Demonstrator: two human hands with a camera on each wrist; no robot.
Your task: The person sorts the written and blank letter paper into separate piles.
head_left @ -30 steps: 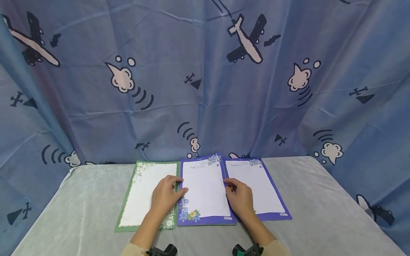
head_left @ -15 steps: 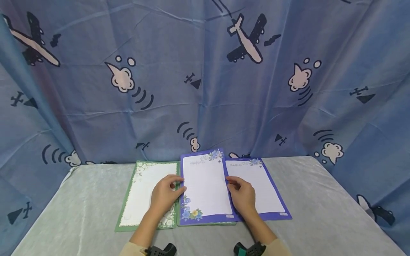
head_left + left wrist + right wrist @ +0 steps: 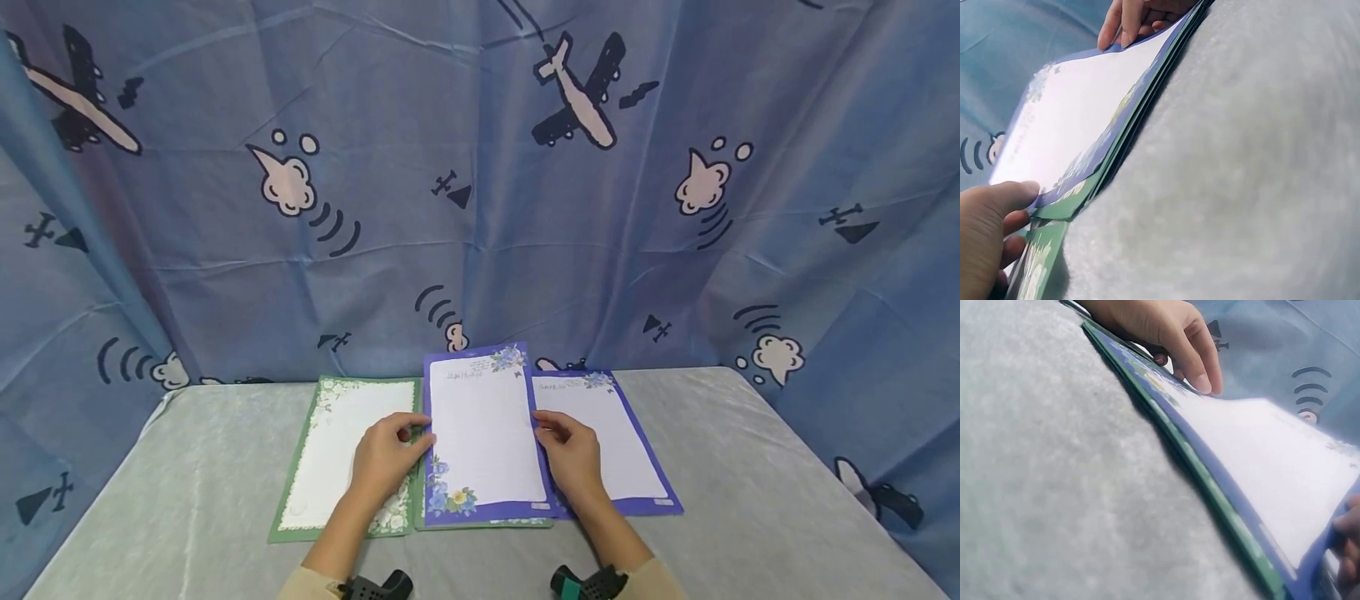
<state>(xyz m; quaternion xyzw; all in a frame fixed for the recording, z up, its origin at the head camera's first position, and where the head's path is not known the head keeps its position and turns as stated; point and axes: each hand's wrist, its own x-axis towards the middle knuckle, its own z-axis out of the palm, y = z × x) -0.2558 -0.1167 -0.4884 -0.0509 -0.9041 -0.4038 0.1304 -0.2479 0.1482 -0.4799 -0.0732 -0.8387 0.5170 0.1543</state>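
Between my hands is a purple-bordered sheet of paper (image 3: 487, 433) with blue flowers at two corners and faint writing at its top. My left hand (image 3: 386, 457) pinches its left edge between thumb and fingers. On the opposite edge, my right hand (image 3: 572, 457) pinches the sheet the same way. Its far end is raised above the green-bordered stack (image 3: 1079, 199) under it, whose green edges show along the near side. In the right wrist view the sheet (image 3: 1260, 469) bows slightly between the two grips.
A green-bordered sheet (image 3: 330, 458) lies at the left, partly under my left forearm. At the right lies another purple-bordered sheet (image 3: 622, 450), partly covered by my right hand. A grey cloth (image 3: 750, 500) covers the table, and a blue airplane-print curtain (image 3: 480, 208) hangs behind.
The purple-bordered sheet has lifted and shifted up and slightly right, uncovering a green border at the stack's near edge. My right hand has moved slightly right with it.
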